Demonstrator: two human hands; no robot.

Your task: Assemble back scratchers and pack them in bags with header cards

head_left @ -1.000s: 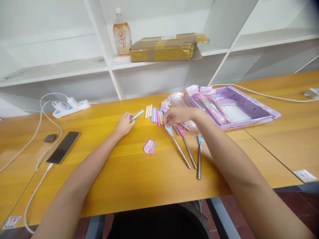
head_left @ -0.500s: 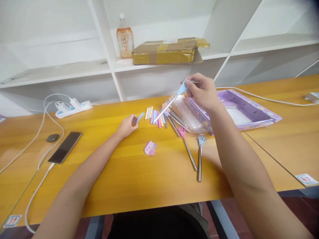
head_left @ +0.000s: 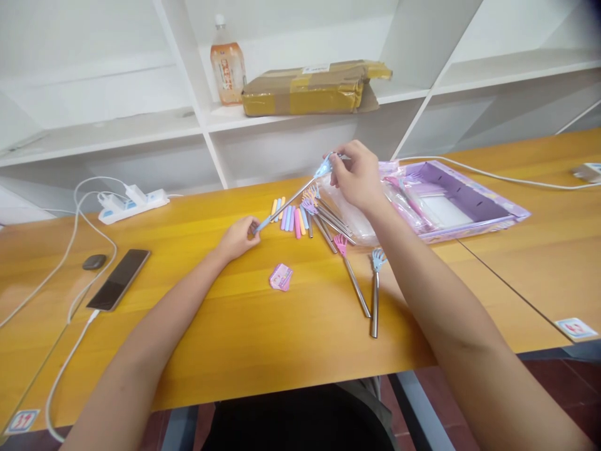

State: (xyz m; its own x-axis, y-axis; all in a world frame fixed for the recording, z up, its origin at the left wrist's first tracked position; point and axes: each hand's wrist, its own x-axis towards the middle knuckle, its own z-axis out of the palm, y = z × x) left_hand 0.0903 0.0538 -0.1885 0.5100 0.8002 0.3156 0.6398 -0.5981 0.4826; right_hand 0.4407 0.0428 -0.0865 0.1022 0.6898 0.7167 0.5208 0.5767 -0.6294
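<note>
My right hand (head_left: 357,172) is closed on the blue claw-shaped head of a back scratcher (head_left: 300,190), whose metal rod slants down to the left. In my closed left hand (head_left: 241,238) is a blue handle sleeve (head_left: 263,224); the rod's lower end meets the sleeve's open end. How deep the rod sits inside cannot be made out. Between the hands lie several pastel sleeves (head_left: 291,219) in short rows. Beside them is a pile of back scratchers with metal rods (head_left: 331,219). A pink-headed back scratcher (head_left: 354,279) and a blue-headed one (head_left: 375,294) lie nearer me.
A purple box (head_left: 511,216) stands on the right, with clear plastic wrapping (head_left: 361,228) beside it. A small pink card (head_left: 280,277) lies mid-table. At left are a phone (head_left: 119,280), cables and a power strip (head_left: 136,207). A taped carton (head_left: 305,94) and a bottle (head_left: 228,69) occupy the shelf.
My right hand has moved left and brought the back scratcher's rod end to the blue sleeve. The left hand stays nearly in place, its sleeve now in line with the rod.
</note>
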